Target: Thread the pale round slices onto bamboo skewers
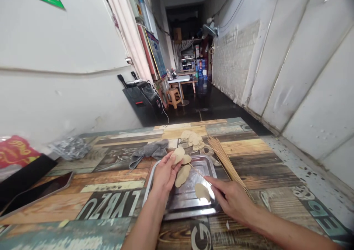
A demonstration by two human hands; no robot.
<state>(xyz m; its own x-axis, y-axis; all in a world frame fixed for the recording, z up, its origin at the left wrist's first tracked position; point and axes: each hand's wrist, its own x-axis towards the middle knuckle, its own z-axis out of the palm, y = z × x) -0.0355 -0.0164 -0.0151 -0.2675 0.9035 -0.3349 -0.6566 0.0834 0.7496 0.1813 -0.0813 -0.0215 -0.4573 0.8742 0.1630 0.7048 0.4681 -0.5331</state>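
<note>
Over the metal tray (171,214), my left hand (165,172) pinches a flat beige slice (179,154) between thumb and fingers. Close by those fingers is another beige slice (186,159); a longer one (182,176) is just below, and I cannot tell whether it hangs or lies on the tray. My right hand (231,196) is closed on a thin wooden skewer (201,174), which points left toward the slices in my left hand. A separate oval slice (202,193) lies on the tray near my right fingers.
Behind the tray sit a pile of beige slices (193,139) and a grey cloth (149,152). A bundle of skewers (225,158) lies to its right. At the left are a dark tablet-like device (38,193) and a red package (18,152). A black speaker (145,100) stands beyond the table.
</note>
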